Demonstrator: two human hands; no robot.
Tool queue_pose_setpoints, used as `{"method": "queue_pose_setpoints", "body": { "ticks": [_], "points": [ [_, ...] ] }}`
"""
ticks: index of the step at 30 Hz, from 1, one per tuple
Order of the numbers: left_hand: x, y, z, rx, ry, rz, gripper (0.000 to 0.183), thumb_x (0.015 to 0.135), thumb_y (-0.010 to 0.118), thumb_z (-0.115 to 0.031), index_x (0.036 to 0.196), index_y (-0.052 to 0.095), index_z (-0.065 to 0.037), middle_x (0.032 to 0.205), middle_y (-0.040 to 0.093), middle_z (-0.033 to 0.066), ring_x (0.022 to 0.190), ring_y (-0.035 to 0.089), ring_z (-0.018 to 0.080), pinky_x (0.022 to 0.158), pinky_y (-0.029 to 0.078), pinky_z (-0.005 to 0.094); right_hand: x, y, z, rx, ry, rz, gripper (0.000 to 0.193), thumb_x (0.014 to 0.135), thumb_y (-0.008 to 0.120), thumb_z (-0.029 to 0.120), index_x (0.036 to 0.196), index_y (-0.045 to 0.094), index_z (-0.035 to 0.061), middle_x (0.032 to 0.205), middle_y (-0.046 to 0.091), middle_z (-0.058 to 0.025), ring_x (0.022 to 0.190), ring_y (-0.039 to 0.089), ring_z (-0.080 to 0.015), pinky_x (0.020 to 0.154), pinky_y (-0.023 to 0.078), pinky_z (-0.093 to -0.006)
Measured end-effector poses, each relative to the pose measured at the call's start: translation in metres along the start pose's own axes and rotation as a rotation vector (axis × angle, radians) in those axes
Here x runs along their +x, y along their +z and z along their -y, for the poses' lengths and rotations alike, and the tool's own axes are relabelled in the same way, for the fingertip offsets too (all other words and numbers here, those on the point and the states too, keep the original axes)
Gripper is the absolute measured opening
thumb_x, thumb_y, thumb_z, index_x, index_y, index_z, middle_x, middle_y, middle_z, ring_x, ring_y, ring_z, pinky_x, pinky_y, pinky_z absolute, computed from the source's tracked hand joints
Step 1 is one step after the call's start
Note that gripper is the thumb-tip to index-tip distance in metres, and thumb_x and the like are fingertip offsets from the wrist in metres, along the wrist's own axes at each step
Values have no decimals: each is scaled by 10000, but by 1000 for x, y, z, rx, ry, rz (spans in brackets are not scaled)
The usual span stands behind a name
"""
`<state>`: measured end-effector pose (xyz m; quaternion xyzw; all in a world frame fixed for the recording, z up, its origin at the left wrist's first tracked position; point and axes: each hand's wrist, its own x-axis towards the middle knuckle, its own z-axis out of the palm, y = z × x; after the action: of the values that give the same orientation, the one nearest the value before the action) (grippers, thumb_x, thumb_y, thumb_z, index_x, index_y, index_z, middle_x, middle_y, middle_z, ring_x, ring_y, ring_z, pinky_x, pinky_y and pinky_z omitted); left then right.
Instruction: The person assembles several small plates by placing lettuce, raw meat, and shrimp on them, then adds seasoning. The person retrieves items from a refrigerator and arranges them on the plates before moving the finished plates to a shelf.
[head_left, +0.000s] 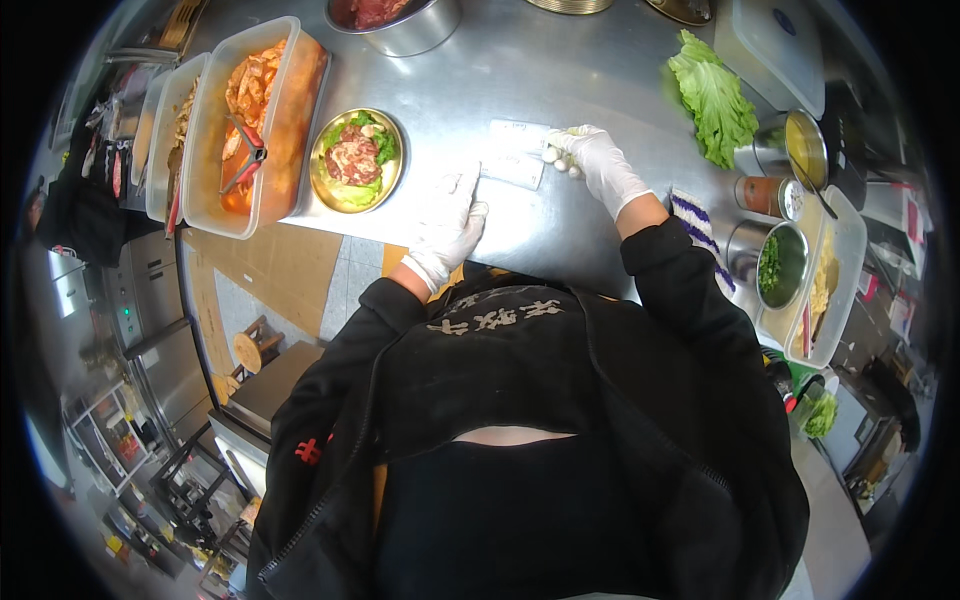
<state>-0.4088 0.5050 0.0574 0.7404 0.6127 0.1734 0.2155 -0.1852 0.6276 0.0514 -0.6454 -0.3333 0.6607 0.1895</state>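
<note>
Two hands in white gloves are seen over the steel worktable (pixel 500 62). The left hand (pixel 452 228) is held open, its fingers laid close together and its thumb set apart, with the fingertips placed at the left edge of the lower paper slip (pixel 512 171); whether that slip is touched cannot be told. The right hand (pixel 598 163) is curled, and the right end of the upper paper slip (pixel 516 133) is pinched between its fingers. Two slips are counted, both lying between the hands. To the left, one gold-coloured bowl (pixel 395 152) is filled with meat and greens, and one red-handled utensil (pixel 257 155) is rested in a large translucent tub (pixel 290 95) of red-sauced food. To the right are placed one lettuce bunch (pixel 712 98), one striped cloth (pixel 702 236), one lidded jar (pixel 765 197) and one steel bowl (pixel 744 250) of chopped greens
</note>
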Motion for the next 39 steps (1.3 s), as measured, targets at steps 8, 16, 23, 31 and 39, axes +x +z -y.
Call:
{"method": "queue_pose_setpoints", "body": {
  "ticks": [8,16,23,31,39],
  "points": [
    [-2,0,6,-276,-91,74,578,955,577,-202,1464,415,20,1307,565,252,1181,577,334,1024,445,397,-10,-69,26,10,-183,-53,150,942,650,172,986,724,49,682,652,8,510,460,-29,471,332,-166],
    [10,-6,6,-222,-181,89,556,922,637,-191,1407,484,35,1064,590,165,970,581,272,901,480,377,-10,-100,166,-471,-1437,-547,277,921,628,110,1186,699,138,1119,673,-99,918,682,-234,843,550,-307],
    [7,-6,3,-289,-258,72,537,932,639,-223,1392,505,18,1075,598,157,971,594,265,900,487,362,13,-89,272,-1562,-1488,-588,122,902,603,165,892,692,81,879,679,-130,774,668,-340,666,554,-413],
    [10,-23,-5,-367,-339,177,553,966,607,-230,1432,455,24,1238,608,220,1151,596,297,1023,452,354,2,-76,280,-1683,-1668,-556,27,697,640,48,677,658,51,692,627,-163,663,652,-354,609,538,-433],
    [15,-77,-19,-831,-264,-5,502,1010,571,-174,1451,431,22,1218,609,78,1089,576,130,960,469,272,-76,-94,271,-869,-1325,-651,160,960,612,231,976,594,73,933,671,-178,849,658,-379,735,534,-427]
  ]
}}
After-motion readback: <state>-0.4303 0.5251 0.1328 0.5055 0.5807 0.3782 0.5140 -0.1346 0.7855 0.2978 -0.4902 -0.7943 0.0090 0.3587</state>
